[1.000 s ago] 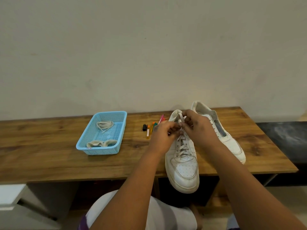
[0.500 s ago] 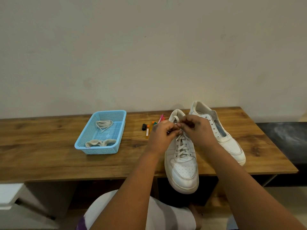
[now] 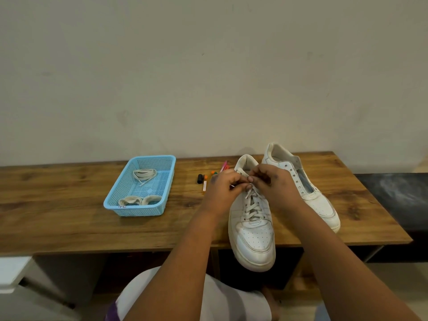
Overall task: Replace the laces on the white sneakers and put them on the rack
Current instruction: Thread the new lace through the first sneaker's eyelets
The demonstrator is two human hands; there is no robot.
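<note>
While both hands meet over the near sneaker (image 3: pixel 252 237), its lace (image 3: pixel 251 205) sits pinched between them at the top eyelets

Left hand (image 3: pixel 222 188): fingers curled, thumb and fingertips pinching a lace end just left of the tongue

Right hand (image 3: pixel 272 185): fingers curled, pinching the lace beside the left hand; the two sets of fingertips touch or nearly touch

Near sneaker: white, upright on the table (image 3: pixel 69 218), toe towards the person and overhanging the front edge; lace crossed through the lower eyelets, upper part hidden by the hands

Far sneaker (image 3: pixel 308 191): white, just right of the first and slightly behind it, heel towards the wall, toe angled right; eyelets show bare, no lace seen in it

Basket (image 3: pixel 129 209): pale blue mesh plastic, well left of the sneakers; holds a loose coil of lace (image 3: pixel 144 176) at its far end and a pale bundle (image 3: pixel 139 200), kind unclear, at its near end

Markers (image 3: pixel 205 181): small cluster between basket and sneakers, partly behind the left hand; black, orange, green and pink seen; count unclear

Table: wood grain, set against a plain wall (image 3: pixel 208 77)

Rack: cannot be told from this view
</note>
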